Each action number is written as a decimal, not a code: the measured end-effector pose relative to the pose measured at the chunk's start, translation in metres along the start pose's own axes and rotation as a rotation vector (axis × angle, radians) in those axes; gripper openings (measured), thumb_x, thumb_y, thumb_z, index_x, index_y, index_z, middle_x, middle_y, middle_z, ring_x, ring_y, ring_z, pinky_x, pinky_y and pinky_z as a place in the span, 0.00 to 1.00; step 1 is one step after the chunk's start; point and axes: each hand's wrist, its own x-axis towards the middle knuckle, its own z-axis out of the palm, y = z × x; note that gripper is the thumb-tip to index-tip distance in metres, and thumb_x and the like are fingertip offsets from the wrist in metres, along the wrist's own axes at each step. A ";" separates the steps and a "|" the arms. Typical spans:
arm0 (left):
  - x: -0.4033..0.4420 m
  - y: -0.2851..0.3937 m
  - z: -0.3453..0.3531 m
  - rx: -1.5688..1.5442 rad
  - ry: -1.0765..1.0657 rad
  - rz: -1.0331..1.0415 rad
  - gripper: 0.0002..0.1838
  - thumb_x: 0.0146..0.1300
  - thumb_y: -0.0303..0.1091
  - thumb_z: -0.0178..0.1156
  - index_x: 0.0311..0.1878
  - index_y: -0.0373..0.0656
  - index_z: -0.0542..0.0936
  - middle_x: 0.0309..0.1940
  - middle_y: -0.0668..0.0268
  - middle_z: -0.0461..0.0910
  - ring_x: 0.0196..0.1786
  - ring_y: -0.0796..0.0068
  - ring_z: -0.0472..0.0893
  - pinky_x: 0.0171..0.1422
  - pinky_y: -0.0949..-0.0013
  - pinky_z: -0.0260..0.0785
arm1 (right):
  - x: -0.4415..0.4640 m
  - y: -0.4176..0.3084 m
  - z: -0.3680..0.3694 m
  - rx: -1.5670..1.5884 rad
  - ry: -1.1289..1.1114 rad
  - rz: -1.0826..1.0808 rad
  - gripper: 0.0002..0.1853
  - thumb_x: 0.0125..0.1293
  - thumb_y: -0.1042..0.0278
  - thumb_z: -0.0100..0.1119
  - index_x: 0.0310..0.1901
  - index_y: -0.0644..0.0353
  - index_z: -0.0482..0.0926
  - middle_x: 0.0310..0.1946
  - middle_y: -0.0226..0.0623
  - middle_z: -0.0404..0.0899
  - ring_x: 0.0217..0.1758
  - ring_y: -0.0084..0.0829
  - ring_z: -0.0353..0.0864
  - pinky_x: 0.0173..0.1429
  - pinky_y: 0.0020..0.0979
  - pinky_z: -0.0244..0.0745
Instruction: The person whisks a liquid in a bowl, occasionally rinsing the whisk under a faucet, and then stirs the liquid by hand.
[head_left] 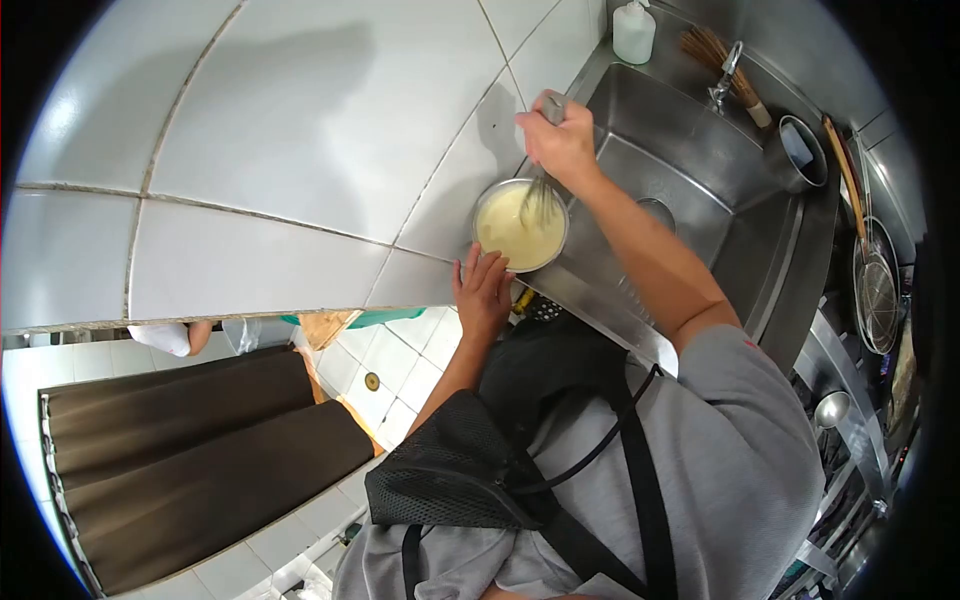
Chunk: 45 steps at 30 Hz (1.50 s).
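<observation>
A round metal bowl (565, 222) of pale yellow liquid (508, 232) stands at the edge of the white tiled counter, beside the sink. My right hand (562, 140) is wrapped round the handle of a wire whisk (541, 203), whose wires dip into the liquid at the bowl's upper right side. My left hand (484, 290) rests against the bowl's near left rim, its fingers spread and touching the rim.
A steel sink (665, 140) with a faucet (728, 78) lies to the right. Around it are a white bottle (633, 34), a metal pot (797, 152) and a strainer (878, 300). A person's arm (199, 336) shows beyond the counter's lower left edge.
</observation>
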 end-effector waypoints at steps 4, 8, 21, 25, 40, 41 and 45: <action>0.003 0.000 -0.001 -0.003 -0.012 -0.010 0.14 0.60 0.31 0.64 0.50 0.50 0.80 0.54 0.69 0.79 0.70 0.58 0.67 0.72 0.43 0.51 | -0.030 0.006 0.009 0.348 -0.147 0.166 0.11 0.60 0.80 0.56 0.21 0.61 0.68 0.11 0.31 0.68 0.10 0.23 0.65 0.16 0.27 0.60; -0.001 0.002 -0.001 -0.008 -0.013 0.001 0.14 0.60 0.31 0.63 0.50 0.49 0.80 0.54 0.69 0.79 0.70 0.58 0.67 0.73 0.43 0.50 | -0.008 -0.007 -0.006 0.185 0.013 0.162 0.11 0.60 0.81 0.54 0.22 0.61 0.67 0.11 0.33 0.67 0.10 0.24 0.65 0.17 0.30 0.61; 0.001 -0.001 0.002 0.018 -0.014 -0.007 0.14 0.61 0.33 0.63 0.50 0.49 0.79 0.55 0.70 0.78 0.71 0.61 0.66 0.72 0.43 0.51 | -0.020 0.003 0.011 0.314 -0.085 0.113 0.10 0.59 0.80 0.55 0.22 0.62 0.69 0.11 0.33 0.69 0.10 0.23 0.65 0.16 0.28 0.61; 0.001 0.001 -0.001 0.015 -0.017 0.000 0.14 0.60 0.33 0.64 0.50 0.49 0.80 0.55 0.70 0.78 0.71 0.61 0.66 0.72 0.43 0.51 | -0.009 -0.010 0.002 0.194 -0.223 0.297 0.10 0.59 0.80 0.55 0.21 0.62 0.69 0.11 0.34 0.69 0.10 0.23 0.65 0.16 0.28 0.61; 0.000 -0.001 0.000 0.012 0.005 0.003 0.13 0.60 0.34 0.64 0.49 0.50 0.80 0.53 0.71 0.79 0.70 0.62 0.67 0.72 0.43 0.51 | -0.023 -0.015 0.007 0.248 -0.248 0.327 0.09 0.58 0.81 0.54 0.22 0.61 0.69 0.11 0.32 0.68 0.10 0.23 0.64 0.16 0.28 0.59; -0.002 0.000 -0.001 0.014 0.003 -0.003 0.13 0.60 0.34 0.64 0.49 0.50 0.80 0.53 0.71 0.79 0.70 0.62 0.67 0.72 0.43 0.51 | -0.020 -0.015 0.006 0.249 -0.251 0.333 0.09 0.58 0.81 0.54 0.22 0.61 0.69 0.11 0.32 0.68 0.10 0.23 0.64 0.16 0.28 0.59; -0.001 0.001 0.002 0.009 0.010 -0.024 0.13 0.60 0.34 0.64 0.49 0.50 0.80 0.53 0.70 0.79 0.70 0.62 0.68 0.72 0.43 0.52 | -0.019 0.006 0.008 0.286 0.104 0.128 0.10 0.58 0.82 0.53 0.21 0.61 0.68 0.10 0.32 0.67 0.10 0.24 0.64 0.16 0.29 0.59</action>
